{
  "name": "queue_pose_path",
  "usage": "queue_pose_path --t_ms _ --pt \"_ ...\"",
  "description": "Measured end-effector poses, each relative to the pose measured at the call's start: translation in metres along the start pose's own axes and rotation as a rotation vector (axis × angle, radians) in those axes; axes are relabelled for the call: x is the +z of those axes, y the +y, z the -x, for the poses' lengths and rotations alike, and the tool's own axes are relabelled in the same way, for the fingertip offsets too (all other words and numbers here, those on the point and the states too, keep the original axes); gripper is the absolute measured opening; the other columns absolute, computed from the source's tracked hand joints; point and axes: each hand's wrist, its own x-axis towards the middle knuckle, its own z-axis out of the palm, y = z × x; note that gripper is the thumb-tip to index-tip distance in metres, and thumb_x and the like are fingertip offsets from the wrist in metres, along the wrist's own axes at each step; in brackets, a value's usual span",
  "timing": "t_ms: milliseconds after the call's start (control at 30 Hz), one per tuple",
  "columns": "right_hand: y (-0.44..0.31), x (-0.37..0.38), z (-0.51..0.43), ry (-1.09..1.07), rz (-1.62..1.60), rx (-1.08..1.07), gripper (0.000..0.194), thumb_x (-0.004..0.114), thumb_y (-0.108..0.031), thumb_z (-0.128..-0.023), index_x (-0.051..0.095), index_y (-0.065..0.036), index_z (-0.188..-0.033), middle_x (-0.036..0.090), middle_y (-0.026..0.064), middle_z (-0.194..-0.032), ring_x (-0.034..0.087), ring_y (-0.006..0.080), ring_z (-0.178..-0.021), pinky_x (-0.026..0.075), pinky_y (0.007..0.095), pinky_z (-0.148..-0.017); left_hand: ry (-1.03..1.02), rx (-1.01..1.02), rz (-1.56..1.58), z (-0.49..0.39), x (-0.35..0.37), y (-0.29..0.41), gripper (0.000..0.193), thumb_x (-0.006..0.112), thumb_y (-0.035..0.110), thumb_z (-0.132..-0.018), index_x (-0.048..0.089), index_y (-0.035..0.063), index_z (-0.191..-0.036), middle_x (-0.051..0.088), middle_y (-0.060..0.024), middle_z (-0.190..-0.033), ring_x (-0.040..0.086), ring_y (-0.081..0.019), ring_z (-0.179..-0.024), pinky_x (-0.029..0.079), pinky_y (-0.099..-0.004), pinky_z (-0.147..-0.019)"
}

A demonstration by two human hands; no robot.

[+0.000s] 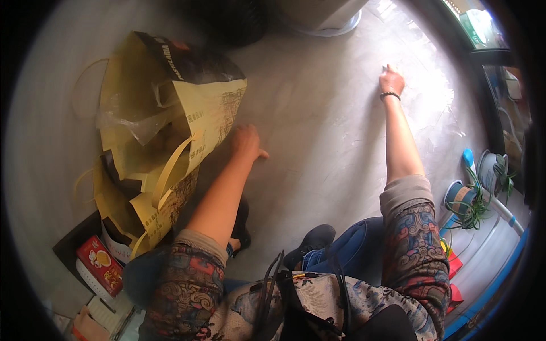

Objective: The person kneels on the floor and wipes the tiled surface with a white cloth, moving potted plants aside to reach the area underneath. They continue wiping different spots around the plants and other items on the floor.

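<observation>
My left hand (246,143) is low over the grey floor (307,128), right beside the printed side of a large yellow paper bag (209,111). Its thumb sticks out to the right and nothing shows between thumb and fingers; the fingertips are hard to make out. The bag gapes toward me, with crumpled clear plastic (145,128) at its mouth. Far forward on the right, my right hand (391,81), a dark beaded bracelet (390,95) at the wrist, reaches to the brightly lit floor. Its fingers are bent, and a tiny dark spot shows at their tips, too small to name.
A second yellow paper bag (113,200) stands nearer me, beside a red box (99,264) on a white perforated basket (91,281). Potted spider plants (465,204) and a blue-and-white pole (503,213) line the right. A pale round container (324,21) stands ahead.
</observation>
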Motion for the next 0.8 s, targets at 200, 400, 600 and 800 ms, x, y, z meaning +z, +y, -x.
queue_pose_path --t_ms 200,400,600,800 --pt "-0.179 0.006 0.091 -0.164 -0.515 -0.329 0.007 0.049 -0.008 -0.078 0.055 -0.004 -0.079 0.054 0.0153 -0.083 0.055 0.0292 -0.073 0.047 0.0367 -0.062 0.005 -0.027 0.005 -0.003 0.009 -0.004 0.087 0.085 0.046 -0.046 0.047 0.0011 -0.110 0.053 -0.0155 -0.110 0.052 -0.0286 -0.104 0.047 -0.0368 -0.085" --pt "-0.217 0.016 0.100 -0.110 -0.527 -0.582 0.017 0.049 -0.005 -0.076 0.057 -0.003 -0.091 0.055 0.0090 -0.098 0.053 0.0292 -0.087 0.049 0.0396 -0.068 0.021 0.031 -0.094 -0.006 0.011 -0.001 0.088 0.085 0.045 -0.045 0.048 -0.0006 -0.111 0.054 -0.0162 -0.109 0.052 -0.0300 -0.105 0.047 -0.0356 -0.086" --pt "-0.251 0.032 -0.009 -0.103 -0.255 -0.614 0.020 0.048 -0.004 -0.075 0.058 0.000 -0.093 0.054 0.0146 -0.099 0.054 0.0301 -0.089 0.049 0.0383 -0.072 -0.027 0.039 -0.033 -0.009 0.013 -0.003 0.089 0.086 0.044 -0.042 0.048 -0.0005 -0.110 0.055 -0.0164 -0.108 0.053 -0.0301 -0.101 0.047 -0.0358 -0.084" --pt "-0.221 0.041 0.084 -0.285 -0.460 -0.779 0.021 0.048 -0.009 -0.078 0.058 0.000 -0.095 0.053 0.0142 -0.111 0.053 0.0297 -0.097 0.048 0.0358 -0.080 0.022 0.021 -0.080 -0.009 0.008 0.008 0.089 0.085 0.050 -0.040 0.051 0.0018 -0.106 0.058 -0.0147 -0.101 0.058 -0.0255 -0.094 0.048 -0.0321 -0.080"
